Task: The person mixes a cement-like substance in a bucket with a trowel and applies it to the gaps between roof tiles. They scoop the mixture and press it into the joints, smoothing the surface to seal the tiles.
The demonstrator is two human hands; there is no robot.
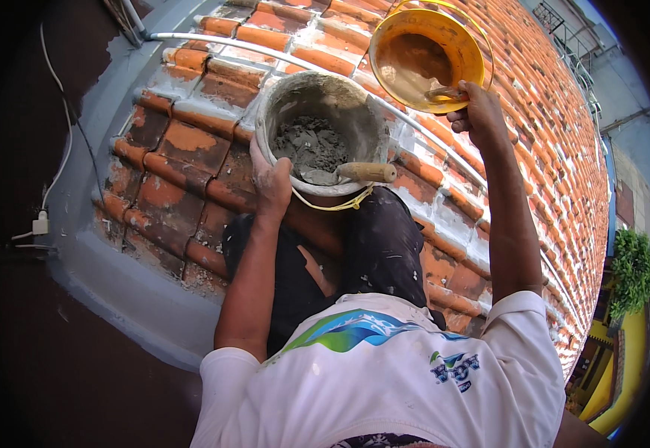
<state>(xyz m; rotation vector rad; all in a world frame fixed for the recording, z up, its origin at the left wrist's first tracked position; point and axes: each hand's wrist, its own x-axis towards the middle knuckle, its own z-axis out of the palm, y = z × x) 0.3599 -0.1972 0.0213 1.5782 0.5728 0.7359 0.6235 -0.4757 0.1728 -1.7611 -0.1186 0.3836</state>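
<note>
A grey, mortar-crusted bucket (pixel 376 112) stands on the roof tiles in front of my knees, with dark wet mortar (pixel 314 142) inside. My left hand (pixel 270 178) is closed on its near left rim. A trowel (pixel 367 172) lies across the near rim, its wooden handle sticking out to the right and its blade in the mortar. Farther off to the right, my right hand (pixel 476 112) is closed on the near rim of a yellow bucket (pixel 471 56). Murky brownish contents (pixel 417 61) show inside it. A small brownish shape by my fingers cannot be made out.
Sloping orange clay tiles (pixel 183 142) surround me, with whitish patches. A white pipe (pixel 235 41) runs diagonally behind the grey bucket. A grey-coated edge (pixel 131 287) borders a dark wall at left, where a cable with a white connector (pixel 39 222) hangs. A green plant (pixel 633 272) shows far right.
</note>
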